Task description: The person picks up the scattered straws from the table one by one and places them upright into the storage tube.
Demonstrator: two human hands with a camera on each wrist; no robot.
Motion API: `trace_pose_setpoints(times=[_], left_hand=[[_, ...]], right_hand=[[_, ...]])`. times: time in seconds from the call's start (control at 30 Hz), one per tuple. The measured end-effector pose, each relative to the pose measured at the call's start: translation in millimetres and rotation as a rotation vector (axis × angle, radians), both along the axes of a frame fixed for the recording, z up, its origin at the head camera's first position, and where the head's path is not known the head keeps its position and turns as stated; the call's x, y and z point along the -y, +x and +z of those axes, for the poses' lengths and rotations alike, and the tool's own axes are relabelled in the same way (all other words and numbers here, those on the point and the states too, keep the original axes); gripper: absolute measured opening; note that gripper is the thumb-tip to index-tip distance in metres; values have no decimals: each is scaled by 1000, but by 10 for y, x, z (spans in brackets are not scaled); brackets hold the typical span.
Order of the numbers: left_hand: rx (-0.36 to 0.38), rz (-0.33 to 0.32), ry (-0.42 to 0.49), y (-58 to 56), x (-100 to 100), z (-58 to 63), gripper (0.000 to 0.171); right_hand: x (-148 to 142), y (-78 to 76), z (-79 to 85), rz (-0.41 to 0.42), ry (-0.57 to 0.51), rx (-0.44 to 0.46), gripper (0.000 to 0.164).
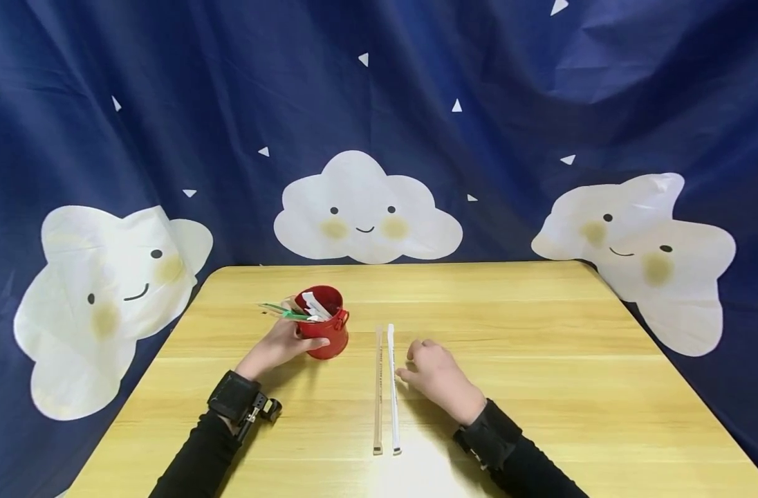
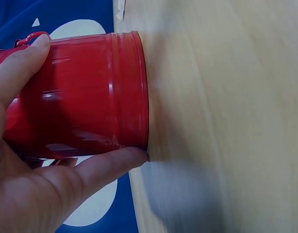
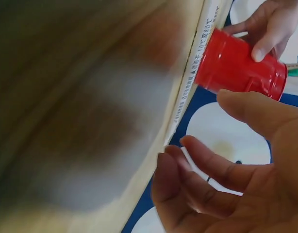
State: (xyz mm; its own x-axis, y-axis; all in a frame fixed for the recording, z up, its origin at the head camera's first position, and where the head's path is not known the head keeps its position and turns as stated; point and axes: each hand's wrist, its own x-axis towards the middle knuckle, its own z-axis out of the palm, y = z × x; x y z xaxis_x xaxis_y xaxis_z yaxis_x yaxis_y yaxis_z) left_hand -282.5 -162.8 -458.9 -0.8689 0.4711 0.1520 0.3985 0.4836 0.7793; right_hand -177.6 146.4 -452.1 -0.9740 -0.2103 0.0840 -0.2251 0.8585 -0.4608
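My left hand (image 1: 281, 349) holds a small red metal bucket (image 1: 329, 340) near the middle of the table. The thumb lies along one side and the other fingers reach round it; in the left wrist view the bucket (image 2: 86, 92) fills the hand. White strips, a green stick (image 1: 285, 312) and a brownish one stick out of its mouth, their kind unclear. To the right of the bucket lie two slim wrapped straws side by side, one beige (image 1: 378, 391) and one white (image 1: 393, 387) with printed text. Just right of the white straw hovers my right hand (image 1: 438, 377), fingers loosely bent around nothing.
The light wooden table (image 1: 572, 360) spreads under both arms. Behind it hangs a dark blue curtain (image 1: 497, 83) with white smiling clouds (image 1: 366, 207) and small triangles. A strapped wrist camera (image 1: 270, 409) juts from my left wrist.
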Motion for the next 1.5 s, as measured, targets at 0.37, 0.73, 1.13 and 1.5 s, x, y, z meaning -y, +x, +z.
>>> trace_pose_setpoints(times=[0.37, 0.73, 1.13, 1.5], left_hand=[[-20, -8, 2, -7, 12, -12, 78], [-18, 4, 0, 5, 10, 20, 80], [-36, 26, -34, 16, 17, -13, 79], [-15, 34, -13, 21, 11, -6, 80]], right_hand=[[205, 14, 78, 9, 113, 94, 40], [301, -42, 62, 14, 77, 83, 29], [336, -192, 63, -81, 136, 173, 10], [303, -240, 56, -97, 124, 186, 11]])
